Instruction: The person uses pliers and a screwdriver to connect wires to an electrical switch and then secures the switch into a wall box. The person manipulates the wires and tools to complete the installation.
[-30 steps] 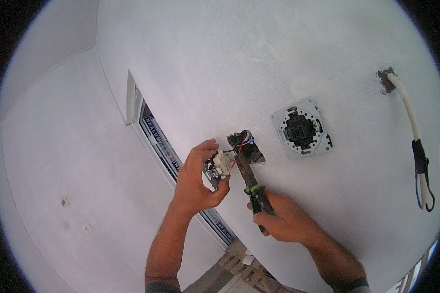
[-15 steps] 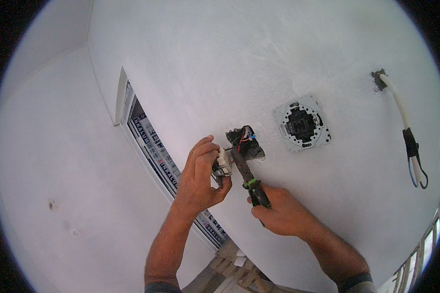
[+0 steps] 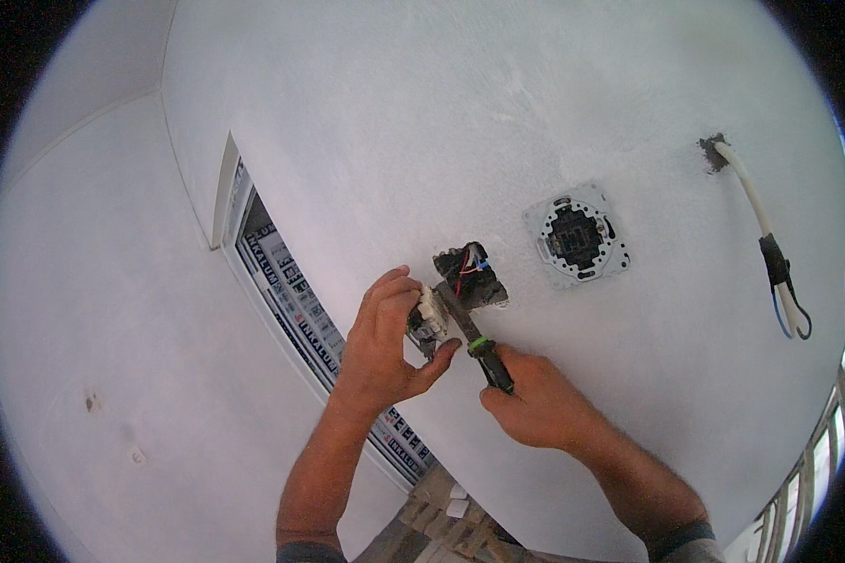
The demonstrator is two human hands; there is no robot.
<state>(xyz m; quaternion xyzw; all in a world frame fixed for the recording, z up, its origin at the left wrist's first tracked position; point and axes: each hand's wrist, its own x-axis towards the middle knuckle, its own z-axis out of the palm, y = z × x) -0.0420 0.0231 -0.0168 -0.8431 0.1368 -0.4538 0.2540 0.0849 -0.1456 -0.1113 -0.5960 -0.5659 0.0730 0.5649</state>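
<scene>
A person's left hand (image 3: 380,352) grips a cream-and-grey electrical fitting (image 3: 432,314) near the center of the frame, while the right hand (image 3: 535,399), apart from it, is wrapped around the black handles of green-banded pliers (image 3: 479,345), whose tip meets or nearly meets the fitting. Just to the right, red, blue and other wires (image 3: 470,267) show inside a dark wall opening (image 3: 488,293); beyond are a mounted switch frame (image 3: 577,239) at right of center and a white cable (image 3: 749,192) hanging at upper right.
</scene>
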